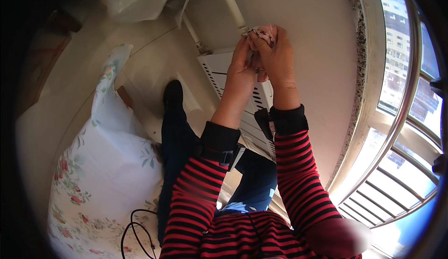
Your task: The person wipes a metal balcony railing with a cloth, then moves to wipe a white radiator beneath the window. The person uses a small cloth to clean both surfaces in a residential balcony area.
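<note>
A pink cloth (267, 32) with dark trim is bunched up between my two hands, at the pipe fitting above one end of the white radiator (218, 64). My left hand (242, 70) grips the cloth from the left side, its fingertips partly hidden. My right hand (280, 57) holds it from the right, with the thumb laid over the folds. A small flap of the cloth hangs below, between the wrists. The white pipe (231, 5) runs from the fitting towards the top of the view.
A white floral cover (105, 175) drapes over something at the left, with a black cable (134, 220) on it. A window with metal bars (402, 119) and a speckled stone edge (358, 49) stand at the right. Translucent plastic sheeting (140, 0) hangs at the top.
</note>
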{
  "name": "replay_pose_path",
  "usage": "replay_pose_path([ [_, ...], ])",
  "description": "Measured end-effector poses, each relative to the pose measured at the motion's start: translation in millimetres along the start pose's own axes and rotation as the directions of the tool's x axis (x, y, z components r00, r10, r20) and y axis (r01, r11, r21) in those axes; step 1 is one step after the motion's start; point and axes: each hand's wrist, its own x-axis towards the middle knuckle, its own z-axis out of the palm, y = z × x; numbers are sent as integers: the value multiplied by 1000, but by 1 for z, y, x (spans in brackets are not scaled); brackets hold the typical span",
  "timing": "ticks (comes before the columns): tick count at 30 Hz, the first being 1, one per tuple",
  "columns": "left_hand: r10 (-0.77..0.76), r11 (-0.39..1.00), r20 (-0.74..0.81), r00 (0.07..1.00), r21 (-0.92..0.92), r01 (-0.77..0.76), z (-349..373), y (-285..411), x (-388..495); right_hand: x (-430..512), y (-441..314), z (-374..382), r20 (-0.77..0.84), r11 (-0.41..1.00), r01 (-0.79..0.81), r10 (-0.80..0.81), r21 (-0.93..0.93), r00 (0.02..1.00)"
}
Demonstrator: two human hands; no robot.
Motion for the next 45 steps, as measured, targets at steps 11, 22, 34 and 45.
replay_pose_path([
  [11, 38, 994, -36, 999, 100, -34, -8, -17, 3, 4, 25, -13, 63, 997, 17, -23, 81, 998],
  [22, 3, 998, -431, 903, 56, 24, -14, -5, -5, -59, 36, -53, -124, 984, -59, 38, -169, 992],
  [34, 53, 998, -462, 885, 64, -27, -13, 7, 0, -44, 57, 35, -95, 780, 289, -404, -554, 910],
  [45, 127, 992, -561, 818, 88, -93, -16, 20, -2, -120, 53, 7, 666, 993, 58, 26, -104, 745],
])
